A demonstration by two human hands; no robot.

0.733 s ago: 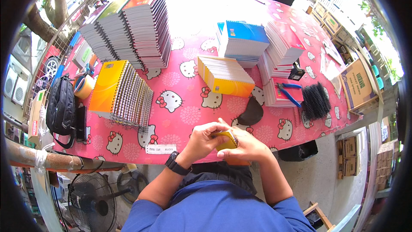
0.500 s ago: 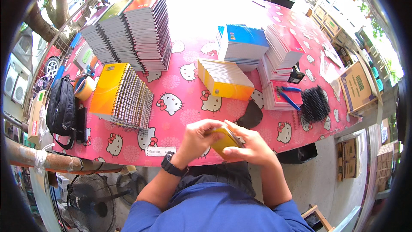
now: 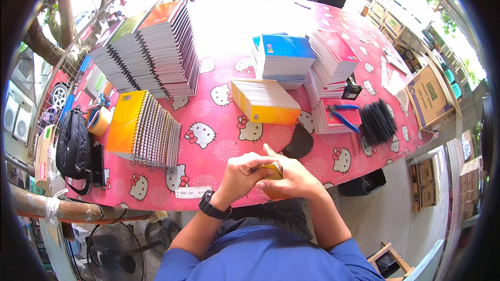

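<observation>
A yellow-covered notebook (image 3: 274, 193) is held at the table's near edge, mostly hidden by my fingers. My left hand (image 3: 240, 176) grips its left side and top, thumb and fingers closed over it. From the right, my right hand (image 3: 294, 178) wraps round the other side, its thumb across the cover. Just beyond lies a dark rounded flat piece (image 3: 299, 142). A stack of yellow notebooks without visible coils (image 3: 265, 102) sits farther off. To the left stands a stack of yellow notebooks with wire coils (image 3: 140, 129).
Tall coiled stacks (image 3: 166, 47) rise at the far left. Blue notebooks (image 3: 285, 54), pink notebooks (image 3: 333, 60), blue-handled pliers (image 3: 344, 116) and black binding coils (image 3: 378, 121) stand right. A black bag (image 3: 74, 145) and tape roll (image 3: 99, 120) lie left. Two people are beyond the table.
My hands have closed in tighter round the yellow notebook, and less of its cover shows. The whole view has shifted slightly; the stacks stay put on the table.
</observation>
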